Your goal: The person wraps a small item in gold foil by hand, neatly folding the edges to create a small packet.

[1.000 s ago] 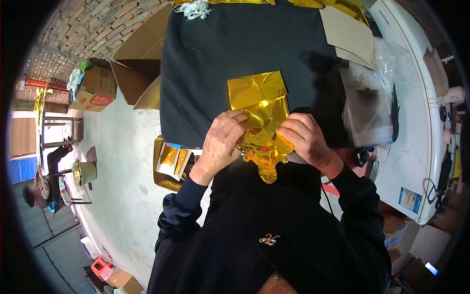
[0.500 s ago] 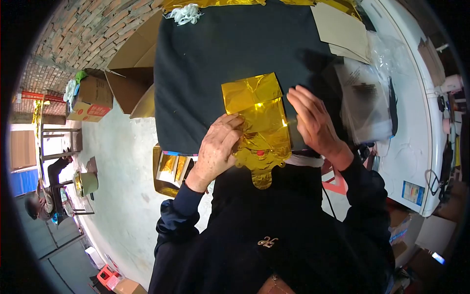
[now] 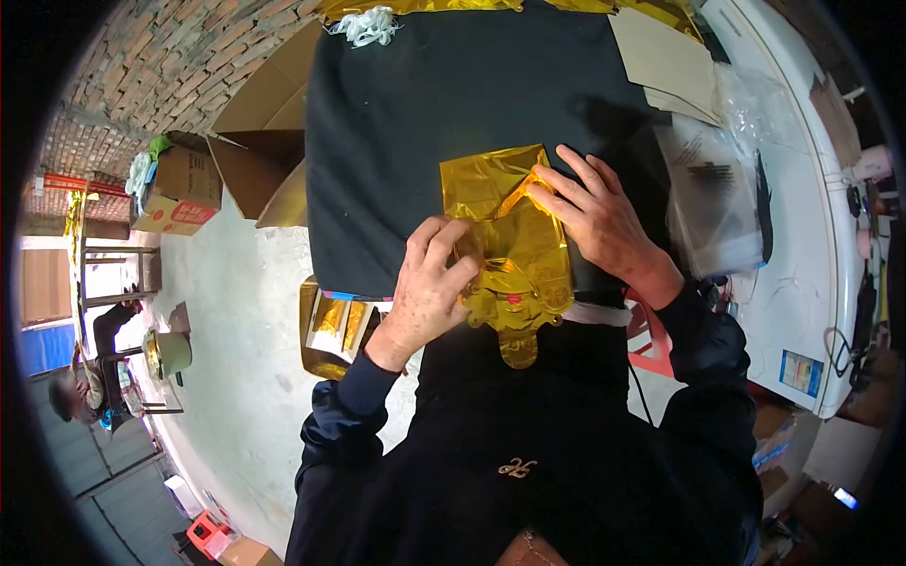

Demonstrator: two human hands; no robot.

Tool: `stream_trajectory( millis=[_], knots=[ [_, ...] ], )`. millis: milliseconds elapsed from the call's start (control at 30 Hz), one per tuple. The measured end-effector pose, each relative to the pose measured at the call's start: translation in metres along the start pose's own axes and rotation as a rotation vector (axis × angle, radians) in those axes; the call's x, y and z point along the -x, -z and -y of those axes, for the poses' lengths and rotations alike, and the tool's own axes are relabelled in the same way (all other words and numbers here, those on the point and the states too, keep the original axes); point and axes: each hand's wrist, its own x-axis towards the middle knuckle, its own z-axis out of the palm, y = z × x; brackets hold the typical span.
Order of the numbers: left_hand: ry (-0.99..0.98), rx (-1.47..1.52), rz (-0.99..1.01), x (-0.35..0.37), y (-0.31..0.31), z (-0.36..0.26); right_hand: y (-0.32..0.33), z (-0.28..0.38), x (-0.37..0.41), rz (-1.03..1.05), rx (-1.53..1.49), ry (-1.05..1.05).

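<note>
A shiny gold foil sheet point(image 3: 519, 245), folded and creased, lies on the black cloth-covered table point(image 3: 406, 123). Its lower end has a scalloped edge, a small red mark and a rounded tab hanging over the table's near edge. My left hand point(image 3: 436, 278) has its fingers bent and pinched on the foil's left side, around mid-height. At the upper right, my right hand point(image 3: 604, 212) holds a lifted fold of the foil at its fingertips, with other fingers stretched out. The right thumb is mostly hidden.
A white string bundle point(image 3: 366, 26) lies at the table's far left corner. Card sheets point(image 3: 665, 61) and clear plastic bags point(image 3: 713, 198) sit along the right. Open cardboard boxes point(image 3: 269, 99) stand left. A gold-lined container point(image 3: 326, 330) is below the table edge. Another person point(image 3: 90, 391) sits far left.
My right hand has moved left onto the foil and taken hold of its upper fold, which is now lifted and creased. My left hand's fingers are more bent on the left side.
</note>
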Motion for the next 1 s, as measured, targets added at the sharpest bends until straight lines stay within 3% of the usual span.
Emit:
stream_trajectory(
  millis=[633,1000],
  knots=[
    [-0.022,0.075,0.167,-0.014,0.012,0.008,-0.002,0.017,0.015,-0.006,-0.094,-0.061],
    [-0.040,0.073,0.135,-0.012,0.009,0.010,0.013,0.011,0.013,0.094,-0.136,-0.037]
  ],
)
